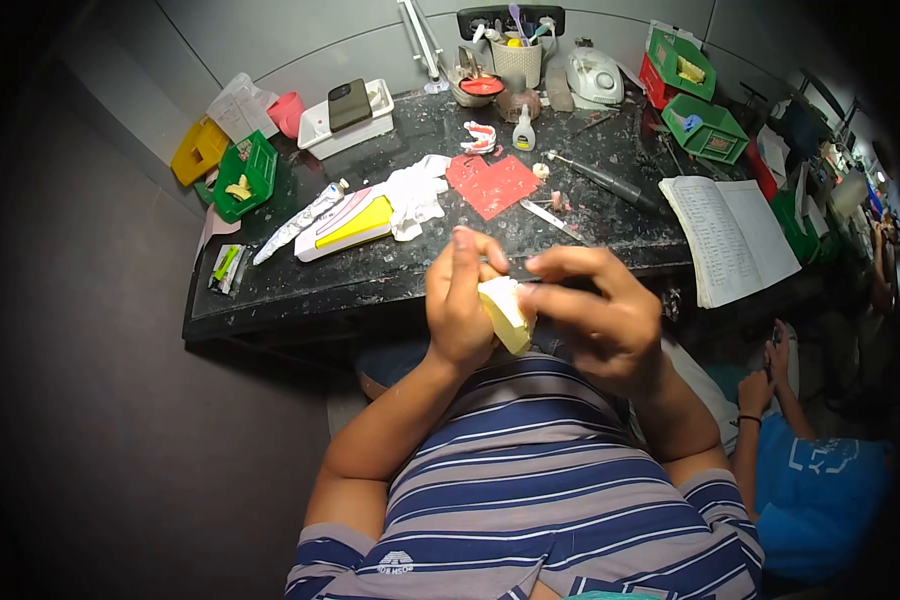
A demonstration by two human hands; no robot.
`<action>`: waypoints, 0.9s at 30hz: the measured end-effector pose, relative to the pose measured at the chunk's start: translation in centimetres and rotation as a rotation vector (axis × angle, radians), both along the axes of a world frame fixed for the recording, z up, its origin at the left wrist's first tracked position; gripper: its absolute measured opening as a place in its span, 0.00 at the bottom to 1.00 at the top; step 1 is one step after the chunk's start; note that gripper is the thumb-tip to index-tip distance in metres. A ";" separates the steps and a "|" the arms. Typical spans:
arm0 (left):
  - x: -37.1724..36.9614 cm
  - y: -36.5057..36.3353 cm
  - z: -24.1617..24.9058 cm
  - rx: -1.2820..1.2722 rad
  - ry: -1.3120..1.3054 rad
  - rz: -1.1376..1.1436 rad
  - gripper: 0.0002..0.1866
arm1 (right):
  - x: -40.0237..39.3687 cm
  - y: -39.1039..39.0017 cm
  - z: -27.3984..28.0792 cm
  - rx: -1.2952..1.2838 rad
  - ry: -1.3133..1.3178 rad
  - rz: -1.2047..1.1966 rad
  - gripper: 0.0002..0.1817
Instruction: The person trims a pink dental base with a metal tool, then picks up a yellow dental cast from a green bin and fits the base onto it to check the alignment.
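A pale yellow dental cast [508, 318] with a whitish top is held in front of the striped shirt, just off the bench's front edge. My left hand [460, 300] grips its left side, the thumb pointing up. On the cast's right side, my right hand [610, 315] touches the top with bent fingers, slightly blurred; whether it pinches anything small is hidden. Beyond the hands, a red wax sheet [494, 185], a thin white-bladed tool [552, 219] and a red-and-white denture model [479, 138] lie on the dark bench.
The black bench [370, 283] carries a yellow-and-white box [345, 226], crumpled tissue, a white tray with a phone, a dark handpiece [610, 183], a small bottle, green bins [705, 130] and an open notebook [735, 240]. A person in blue [820, 490] sits at the right.
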State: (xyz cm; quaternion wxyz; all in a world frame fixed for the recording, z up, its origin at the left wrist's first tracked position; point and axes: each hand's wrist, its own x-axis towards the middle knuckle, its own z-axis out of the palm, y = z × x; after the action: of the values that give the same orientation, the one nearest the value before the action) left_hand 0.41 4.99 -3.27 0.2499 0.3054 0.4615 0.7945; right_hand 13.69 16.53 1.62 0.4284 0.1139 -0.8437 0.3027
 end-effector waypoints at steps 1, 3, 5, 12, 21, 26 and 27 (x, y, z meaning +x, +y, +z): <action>0.2 0.1 -0.1 0.012 0.136 0.155 0.25 | 0.4 -0.1 -0.1 -0.146 -0.072 -0.016 0.15; 1.1 -0.3 0.3 0.057 0.225 0.266 0.25 | 0.6 -0.2 -0.4 -0.221 -0.109 0.044 0.16; 1.5 -0.3 -0.2 0.171 0.373 0.395 0.24 | 0.8 -1.0 0.3 -0.195 -0.158 0.080 0.25; 1.8 -0.7 -1.5 0.224 0.607 0.496 0.27 | 1.0 -2.2 -0.9 -0.183 -0.124 0.046 0.20; 1.4 -1.3 0.6 0.087 0.671 0.209 0.31 | 1.6 -0.3 -1.0 0.263 0.112 0.043 0.14; 1.5 -1.5 0.2 0.063 0.664 0.270 0.24 | 1.1 -0.6 -1.7 -0.083 0.111 -0.019 0.21; 1.2 -1.2 0.3 0.100 0.816 0.343 0.22 | 1.2 -0.4 -1.7 -0.187 0.077 -0.018 0.26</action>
State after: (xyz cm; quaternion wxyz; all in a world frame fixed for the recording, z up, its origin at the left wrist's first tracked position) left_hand 1.62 3.76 -3.00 -0.1031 0.5249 0.5273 0.6601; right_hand 14.91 16.09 -0.09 0.4718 0.0774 -0.7957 0.3720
